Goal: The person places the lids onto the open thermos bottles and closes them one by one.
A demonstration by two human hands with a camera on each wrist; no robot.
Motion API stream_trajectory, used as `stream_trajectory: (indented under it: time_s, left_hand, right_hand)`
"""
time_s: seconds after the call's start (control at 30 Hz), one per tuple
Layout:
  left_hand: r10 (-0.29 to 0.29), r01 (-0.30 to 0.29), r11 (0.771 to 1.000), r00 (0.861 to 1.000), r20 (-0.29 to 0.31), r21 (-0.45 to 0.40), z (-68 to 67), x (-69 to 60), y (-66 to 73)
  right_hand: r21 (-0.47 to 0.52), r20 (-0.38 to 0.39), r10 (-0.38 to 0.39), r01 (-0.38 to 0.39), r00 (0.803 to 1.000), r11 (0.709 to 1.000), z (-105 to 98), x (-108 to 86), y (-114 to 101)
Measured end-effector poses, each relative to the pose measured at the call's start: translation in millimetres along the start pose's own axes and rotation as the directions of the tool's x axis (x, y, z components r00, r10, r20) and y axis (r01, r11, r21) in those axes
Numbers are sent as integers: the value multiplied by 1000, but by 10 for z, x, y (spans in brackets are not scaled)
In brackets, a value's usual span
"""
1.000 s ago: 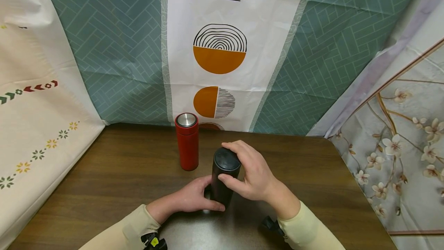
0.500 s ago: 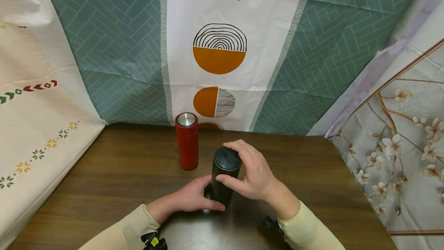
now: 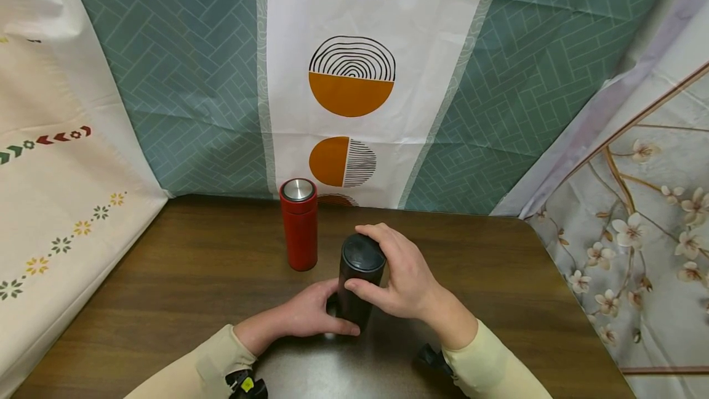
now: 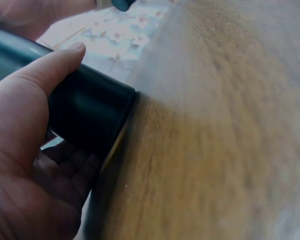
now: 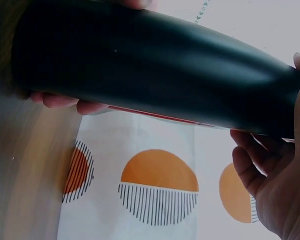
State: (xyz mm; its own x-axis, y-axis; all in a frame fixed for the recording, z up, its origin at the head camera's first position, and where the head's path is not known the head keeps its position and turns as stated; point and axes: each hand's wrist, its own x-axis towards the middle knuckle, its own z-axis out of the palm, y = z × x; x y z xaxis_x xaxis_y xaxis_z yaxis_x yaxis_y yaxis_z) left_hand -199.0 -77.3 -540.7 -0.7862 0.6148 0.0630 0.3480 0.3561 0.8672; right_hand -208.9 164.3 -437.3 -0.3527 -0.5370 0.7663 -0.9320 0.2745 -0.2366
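Observation:
A black thermos (image 3: pixel 362 255) stands upright on the wooden table, its base on the tabletop in the left wrist view. My left hand (image 3: pixel 309 313) grips its lower part from the left, thumb in front and fingers behind. Higher up, my right hand (image 3: pixel 403 276) holds the thermos around its top, with the thumb on the near side and the fingers reaching over the far side. In the right wrist view the dark body of the thermos (image 5: pixel 155 65) spans between both hands. A red thermos (image 3: pixel 301 236) with a silver-topped lid stands behind and to the left, apart from both hands.
The brown wooden table (image 3: pixel 210 263) ends at a patterned cloth backdrop (image 3: pixel 354 97) at the rear. A cream cloth (image 3: pixel 66 189) hangs on the left, a floral cloth (image 3: pixel 626 251) on the right. Dark straps with devices (image 3: pixel 244 383) sit at my wrists.
Between the earlier frames and now, my right thumb has slid slightly left across the front of the black thermos. Both hands keep their hold, and the red thermos stays put.

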Motion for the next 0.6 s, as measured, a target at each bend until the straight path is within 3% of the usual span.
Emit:
stream_trajectory:
  time_s: [0.3, 0.6]
  left_hand:
    - [1, -1, 1000, 1000, 0, 7, 13, 11, -14]
    - [-13, 13, 1000, 1000, -4, -6, 29, -4, -5]
  right_hand:
    - [20, 12, -32, 31, 999, 999, -17, -24, 30]
    - [22, 23, -5, 5, 1000, 1000, -11, -35, 6]
